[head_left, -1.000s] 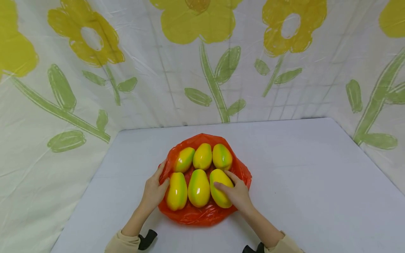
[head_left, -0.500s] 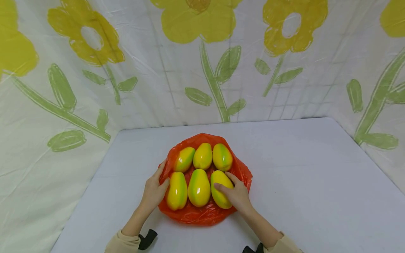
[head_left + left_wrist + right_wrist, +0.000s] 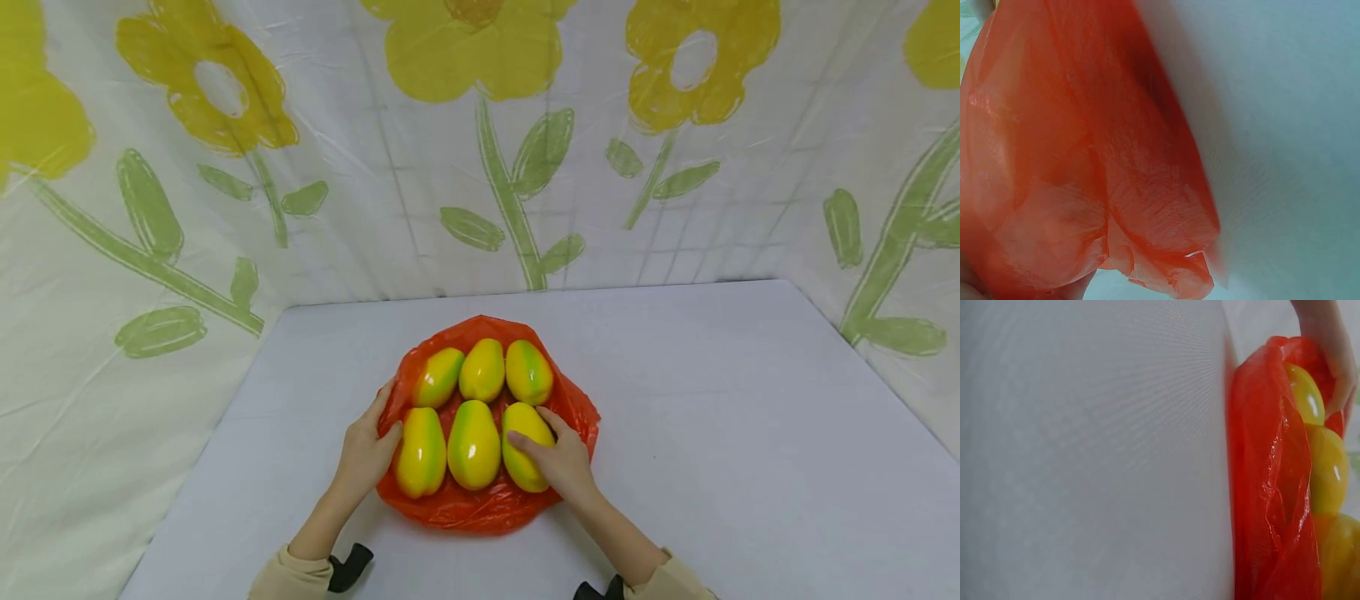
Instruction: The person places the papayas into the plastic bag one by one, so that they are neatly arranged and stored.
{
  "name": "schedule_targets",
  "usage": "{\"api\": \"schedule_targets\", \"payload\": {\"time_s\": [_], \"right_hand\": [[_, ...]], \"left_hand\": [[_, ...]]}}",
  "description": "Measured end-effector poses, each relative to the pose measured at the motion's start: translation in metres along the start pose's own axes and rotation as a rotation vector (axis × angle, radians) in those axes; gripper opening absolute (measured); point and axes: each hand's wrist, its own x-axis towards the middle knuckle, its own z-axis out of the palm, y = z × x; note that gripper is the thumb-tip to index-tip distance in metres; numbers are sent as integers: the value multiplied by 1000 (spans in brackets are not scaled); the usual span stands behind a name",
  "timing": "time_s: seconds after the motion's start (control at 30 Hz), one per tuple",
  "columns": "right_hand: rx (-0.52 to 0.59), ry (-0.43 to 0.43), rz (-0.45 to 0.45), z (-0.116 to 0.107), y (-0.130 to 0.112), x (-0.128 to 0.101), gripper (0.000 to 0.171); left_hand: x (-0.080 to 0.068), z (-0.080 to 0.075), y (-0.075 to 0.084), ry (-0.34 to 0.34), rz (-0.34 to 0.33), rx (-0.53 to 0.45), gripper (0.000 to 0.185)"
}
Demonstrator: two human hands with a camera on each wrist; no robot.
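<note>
Flower-printed plastic sheeting, yellow blooms on green stems, walls in a pale grey desk [image 3: 712, 417] on three sides. Compared with the frames from a second and half a second ago, almost nothing differs: both hands keep their places and the whole scene sits only a touch lower and rightward in the head view.

An orange plastic bag [image 3: 480, 508], thin, glossy and crinkled, lies spread open near the desk's front edge with six smooth oval yellow-green fruits [image 3: 473, 432] on it in two rows of three. The left hand [image 3: 365, 454] rests against the bag's left side, thumb touching the near-left fruit [image 3: 422, 452], fingers fairly straight. The right hand [image 3: 564, 461] lies over the near-right fruit [image 3: 523, 443], forefinger laid across it; how firmly it holds cannot be told.

From the left wrist only blurred translucent orange film [image 3: 1085, 175] and desk show. The right wrist view cuts the fruits off at the frame edge, behind a fold of bag [image 3: 1266, 487].
</note>
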Motion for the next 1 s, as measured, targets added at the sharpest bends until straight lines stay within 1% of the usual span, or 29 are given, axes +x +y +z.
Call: {"api": "schedule_targets", "payload": {"time_s": [0.23, 0.5, 0.73, 1.0], "right_hand": [[-32, 31, -7, -2, 1, 2, 73], [-20, 45, 6, -5, 0, 6, 74], [-52, 18, -13, -2, -1, 7, 75], [-33, -23, -16, -2, -3, 6, 76]], "left_hand": [[0, -1, 0, 1, 2, -15, 60], [0, -1, 0, -4, -12, -23, 60], [-1, -1, 1, -9, -20, -26, 60], [0, 0, 0, -7, -18, -14, 60]]}}
